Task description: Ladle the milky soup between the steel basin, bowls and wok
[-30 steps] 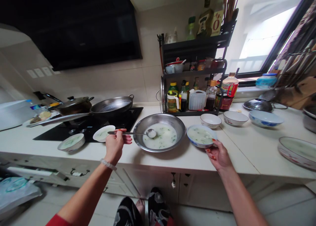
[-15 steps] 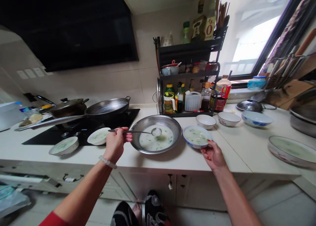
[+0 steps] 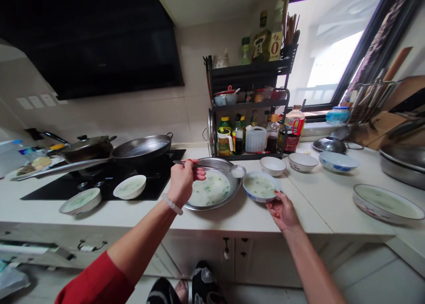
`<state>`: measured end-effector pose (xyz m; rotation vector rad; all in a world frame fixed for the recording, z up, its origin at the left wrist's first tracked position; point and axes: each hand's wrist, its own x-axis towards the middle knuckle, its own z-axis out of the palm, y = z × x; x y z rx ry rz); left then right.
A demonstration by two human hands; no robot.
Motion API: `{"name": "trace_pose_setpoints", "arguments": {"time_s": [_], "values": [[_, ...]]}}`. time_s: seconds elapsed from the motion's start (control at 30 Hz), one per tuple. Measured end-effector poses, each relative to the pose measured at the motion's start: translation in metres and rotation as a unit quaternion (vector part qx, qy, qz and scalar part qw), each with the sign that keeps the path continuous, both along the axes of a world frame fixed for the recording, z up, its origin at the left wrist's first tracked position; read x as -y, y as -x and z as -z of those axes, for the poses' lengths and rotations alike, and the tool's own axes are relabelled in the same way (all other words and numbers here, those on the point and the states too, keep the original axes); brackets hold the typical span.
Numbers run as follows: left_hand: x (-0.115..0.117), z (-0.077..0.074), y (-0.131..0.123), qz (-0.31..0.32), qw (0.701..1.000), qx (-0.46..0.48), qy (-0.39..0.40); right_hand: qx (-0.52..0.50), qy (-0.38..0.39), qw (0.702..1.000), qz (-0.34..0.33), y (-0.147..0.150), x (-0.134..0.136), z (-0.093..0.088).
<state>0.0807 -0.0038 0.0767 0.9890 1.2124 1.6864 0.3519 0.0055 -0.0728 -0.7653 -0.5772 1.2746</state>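
My left hand [image 3: 186, 178] is closed around the handle of a metal ladle [image 3: 237, 171]. The ladle's bowl, with whitish liquid in it, hangs over the right rim of a wide steel basin [image 3: 234, 192]. White soup with green bits [image 3: 211, 188] fills much of that basin. My right hand [image 3: 283, 211] grips the near right edge of a blue-and-white bowl [image 3: 260, 198], its thumb at the rim and fingers against the side. This bowl stands on the counter just right of the basin and contains the same kind of soup.
Filled bowls stand at the left, a white one [image 3: 129, 187] and a patterned one [image 3: 80, 202], and another [image 3: 387, 203] at the far right. Behind are three more bowls, including a blue-patterned one [image 3: 338, 162]. A wok [image 3: 141, 151] sits on the stove; a black rack [image 3: 247, 104] holds bottles.
My left hand has moved right, carrying the ladle from over the middle of the basin to its right rim, close to the bowl. My right hand keeps its hold on the bowl.
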Motion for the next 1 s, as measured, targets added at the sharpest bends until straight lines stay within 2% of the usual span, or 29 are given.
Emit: {"name": "trace_pose_setpoints", "arguments": {"time_s": [0.13, 0.3, 0.37, 0.47, 0.53, 0.6, 0.7, 0.77, 0.87, 1.0], "values": [[-0.001, 0.006, -0.025, 0.048, 0.998, -0.029, -0.028, -0.002, 0.001, 1.000, 0.003, 0.000, -0.001, 0.001], [0.006, 0.024, -0.047, 0.129, 0.977, -0.132, -0.110, -0.006, 0.002, 1.000, 0.005, 0.000, -0.001, 0.001], [0.011, 0.032, -0.050, 0.149, 0.954, -0.205, -0.160, -0.009, 0.003, 1.000, 0.005, 0.000, -0.001, 0.001], [0.021, 0.038, -0.047, 0.150, 0.899, -0.329, -0.247, -0.011, 0.003, 1.000, 0.002, 0.000, -0.001, 0.001], [0.025, 0.040, -0.044, 0.139, 0.877, -0.364, -0.281, -0.013, 0.004, 1.000, 0.000, 0.000, -0.001, 0.001], [0.027, 0.040, -0.039, 0.133, 0.891, -0.336, -0.276, -0.013, 0.005, 1.000, 0.000, -0.001, -0.001, 0.001], [0.022, 0.040, -0.028, 0.098, 0.952, -0.204, -0.208, -0.012, 0.004, 1.000, 0.001, -0.001, -0.001, 0.002], [0.017, 0.039, -0.016, 0.053, 0.979, -0.118, -0.158, -0.009, 0.003, 1.000, 0.002, -0.001, -0.001, 0.002], [0.010, 0.039, 0.011, -0.015, 0.991, -0.067, -0.112, -0.006, 0.000, 1.000, 0.000, -0.002, -0.001, 0.002], [0.010, 0.045, 0.053, -0.068, 0.988, -0.115, -0.072, -0.005, -0.003, 1.000, -0.003, -0.002, -0.001, 0.001]]}}
